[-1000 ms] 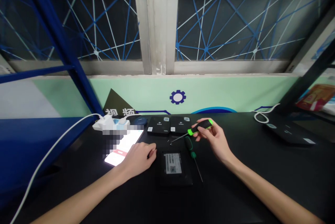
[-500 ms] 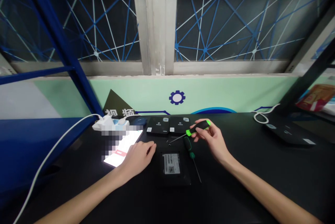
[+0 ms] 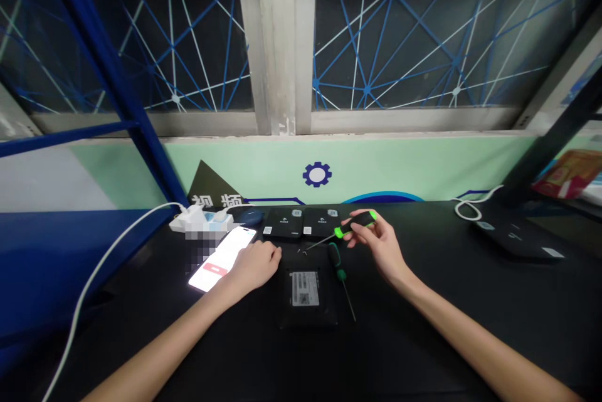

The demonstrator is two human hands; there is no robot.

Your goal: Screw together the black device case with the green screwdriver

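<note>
My right hand (image 3: pixel 380 245) is closed round the black and bright green handle of a screwdriver (image 3: pixel 357 224). The shaft slants down to the left, its tip beside small screws (image 3: pixel 299 250) on the table. My left hand (image 3: pixel 256 262) rests on the tabletop, fingers curled in and partly hidden, its back overlapping the edge of a lit phone (image 3: pixel 226 261). Between the hands lies a flat black box-shaped device (image 3: pixel 305 317) with a white label facing up. A second screwdriver, dark green (image 3: pixel 342 275), lies along the device's right side.
Two black boxes (image 3: pixel 283 224) lie side by side at the wall. A white power strip (image 3: pixel 200 220) with plugs and a cable stands back left, beside a dark blue mouse (image 3: pixel 251 218). Another flat black device (image 3: pixel 517 239) and a white cable (image 3: pixel 470 207) are at the right.
My view has shifted slightly. The lit screwdriver-side scene stays much the same: my right hand still holds the screwdriver with its tip by the screws, and my left hand's fingers have drawn in a little.
</note>
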